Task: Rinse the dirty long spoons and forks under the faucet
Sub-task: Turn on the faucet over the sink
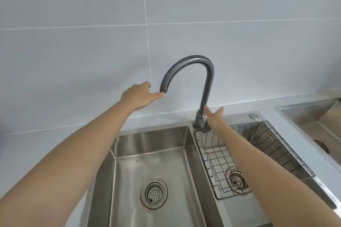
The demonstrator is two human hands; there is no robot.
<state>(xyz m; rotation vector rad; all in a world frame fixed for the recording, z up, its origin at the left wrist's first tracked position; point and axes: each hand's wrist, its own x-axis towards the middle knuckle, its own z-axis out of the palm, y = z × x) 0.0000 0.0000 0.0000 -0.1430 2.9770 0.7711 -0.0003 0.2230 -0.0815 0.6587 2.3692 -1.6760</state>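
A dark grey gooseneck faucet [206, 86] rises between two steel basins, its spout curving left over the large left basin [129, 153]. My left hand [139, 96] is raised beside the spout tip, thumb touching the nozzle, fingers apart and holding nothing. My right hand [215, 116] is open at the faucet's base, just above the handle [203, 129], palm toward the stem. No water runs. No spoons or forks are in view.
The right basin holds a black wire rack [267, 145] over its drain [237, 178]. The left basin has a round strainer [154, 192]. A second steel sink [310, 112] lies at the far right. A grey tiled wall stands behind.
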